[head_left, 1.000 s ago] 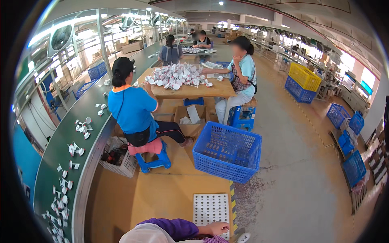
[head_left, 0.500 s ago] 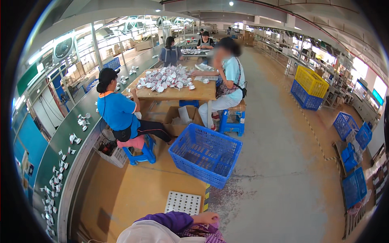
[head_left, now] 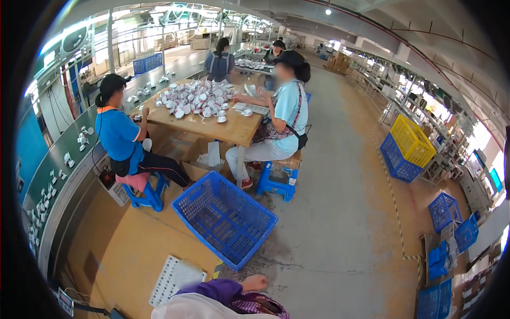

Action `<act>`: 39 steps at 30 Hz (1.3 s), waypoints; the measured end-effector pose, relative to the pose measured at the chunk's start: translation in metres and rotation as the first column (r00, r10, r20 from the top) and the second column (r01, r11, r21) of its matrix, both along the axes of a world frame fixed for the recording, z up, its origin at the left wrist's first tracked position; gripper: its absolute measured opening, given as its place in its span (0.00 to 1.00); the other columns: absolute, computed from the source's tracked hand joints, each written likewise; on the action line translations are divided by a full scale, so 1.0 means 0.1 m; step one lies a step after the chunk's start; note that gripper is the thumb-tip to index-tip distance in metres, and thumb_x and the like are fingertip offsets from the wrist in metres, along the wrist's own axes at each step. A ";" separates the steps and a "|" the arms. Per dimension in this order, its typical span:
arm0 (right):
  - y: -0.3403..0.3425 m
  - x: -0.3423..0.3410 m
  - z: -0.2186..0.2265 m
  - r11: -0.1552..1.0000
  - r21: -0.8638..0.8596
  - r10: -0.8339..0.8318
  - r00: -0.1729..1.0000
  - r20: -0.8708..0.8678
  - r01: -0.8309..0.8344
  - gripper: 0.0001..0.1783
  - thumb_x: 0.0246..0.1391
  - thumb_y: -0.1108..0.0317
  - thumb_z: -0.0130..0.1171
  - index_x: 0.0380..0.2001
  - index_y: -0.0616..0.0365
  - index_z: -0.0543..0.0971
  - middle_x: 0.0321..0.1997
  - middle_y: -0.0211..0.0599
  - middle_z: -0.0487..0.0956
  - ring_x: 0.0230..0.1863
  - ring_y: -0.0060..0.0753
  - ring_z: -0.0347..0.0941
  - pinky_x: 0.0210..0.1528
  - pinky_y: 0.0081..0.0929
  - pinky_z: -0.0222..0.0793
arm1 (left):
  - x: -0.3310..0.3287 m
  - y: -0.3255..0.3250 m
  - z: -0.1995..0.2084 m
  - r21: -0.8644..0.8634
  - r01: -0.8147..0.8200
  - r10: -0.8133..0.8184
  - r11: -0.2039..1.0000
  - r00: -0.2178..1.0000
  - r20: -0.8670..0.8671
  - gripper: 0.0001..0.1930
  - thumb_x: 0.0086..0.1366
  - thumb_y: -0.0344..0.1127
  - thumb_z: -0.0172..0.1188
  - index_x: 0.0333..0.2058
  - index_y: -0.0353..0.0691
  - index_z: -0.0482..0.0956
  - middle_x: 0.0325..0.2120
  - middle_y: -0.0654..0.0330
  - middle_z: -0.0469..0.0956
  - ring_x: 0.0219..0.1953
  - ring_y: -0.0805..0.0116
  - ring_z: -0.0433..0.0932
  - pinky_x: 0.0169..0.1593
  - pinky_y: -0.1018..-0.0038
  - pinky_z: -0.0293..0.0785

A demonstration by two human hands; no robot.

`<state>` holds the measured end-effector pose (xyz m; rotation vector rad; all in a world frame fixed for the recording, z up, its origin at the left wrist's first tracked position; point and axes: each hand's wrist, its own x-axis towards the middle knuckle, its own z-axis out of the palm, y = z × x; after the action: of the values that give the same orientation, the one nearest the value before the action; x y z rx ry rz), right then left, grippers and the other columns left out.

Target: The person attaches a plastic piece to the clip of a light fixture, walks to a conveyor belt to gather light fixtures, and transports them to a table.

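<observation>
My left hand (head_left: 254, 283) is at the bottom middle, at the end of a purple sleeve (head_left: 213, 290) that crosses in front of me. Its fingers look curled in; anything inside them is hidden. Just below it is a purple checked cloth (head_left: 254, 304). A white perforated board (head_left: 166, 282) lies on the floor to the hand's left, with a pale, blurry piece (head_left: 188, 273) over part of it. Beyond the hand stands a large blue plastic crate (head_left: 226, 218), its inside bare. My right hand does not show.
Past the crate, people sit around a wooden table (head_left: 234, 132) heaped with small white parts (head_left: 194, 97). A green conveyor (head_left: 64, 151) carries more parts along the left. Blue stools (head_left: 276, 181) stand by the table. On the right are stacked yellow (head_left: 411, 139) and blue crates (head_left: 397, 159).
My view has turned to the right and tilted, so the table, people and crate sit farther left. My left hand has moved away from the checked cloth's edge.
</observation>
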<state>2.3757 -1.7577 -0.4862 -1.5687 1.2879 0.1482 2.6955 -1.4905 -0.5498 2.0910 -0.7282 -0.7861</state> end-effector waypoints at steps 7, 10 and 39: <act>-2.34 0.89 -0.70 0.959 -0.119 0.249 0.964 -0.095 -0.259 0.22 0.56 0.58 0.54 0.45 0.67 0.76 0.37 0.39 0.79 0.40 0.30 0.75 0.45 0.28 0.71 | 0.95 -2.64 0.64 -0.167 0.127 -0.138 0.978 0.989 -0.058 0.15 0.57 0.42 0.57 0.38 0.38 0.78 0.33 0.52 0.81 0.37 0.55 0.80 0.41 0.64 0.74; -3.46 1.35 -0.93 0.913 -0.181 0.346 0.929 -0.131 -0.366 0.22 0.56 0.58 0.54 0.45 0.67 0.75 0.38 0.39 0.79 0.40 0.30 0.75 0.45 0.29 0.71 | 1.41 -3.44 0.43 -0.170 0.139 -0.150 0.976 0.987 -0.056 0.15 0.58 0.42 0.56 0.38 0.37 0.78 0.33 0.52 0.81 0.37 0.55 0.80 0.41 0.64 0.74; -9.47 9.58 -0.88 0.838 0.194 0.483 0.859 0.170 -0.510 0.16 0.54 0.61 0.52 0.37 0.65 0.75 0.26 0.33 0.75 0.27 0.31 0.69 0.28 0.32 0.66 | 8.57 -8.22 -0.32 0.049 -0.672 0.664 0.739 0.713 -0.225 0.17 0.56 0.47 0.56 0.38 0.41 0.80 0.30 0.52 0.81 0.33 0.58 0.80 0.39 0.64 0.75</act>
<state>3.3341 -2.7044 -0.5742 -1.6481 0.7156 0.5135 3.5527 -2.3121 -0.5813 1.9706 0.1692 -0.5649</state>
